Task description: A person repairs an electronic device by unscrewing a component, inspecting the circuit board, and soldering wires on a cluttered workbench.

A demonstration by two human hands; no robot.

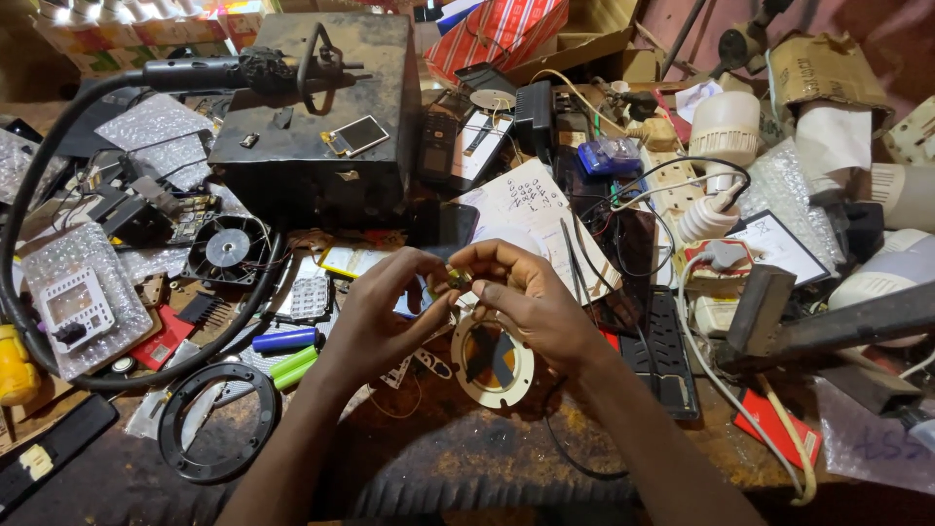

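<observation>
Head cam, looking steeply down, close over cluttered workbench (467,458).

Light is warm and fairly dim, falling from above and ahead onto the middle of the cluttered worktop (467,458). The near edge and left corners sink into shadow. White plastic lamp housings (726,127) at the right glare brightly. The wide lens bends the edges. Both hands (458,302) look sharp; far clutter is softer.
</observation>
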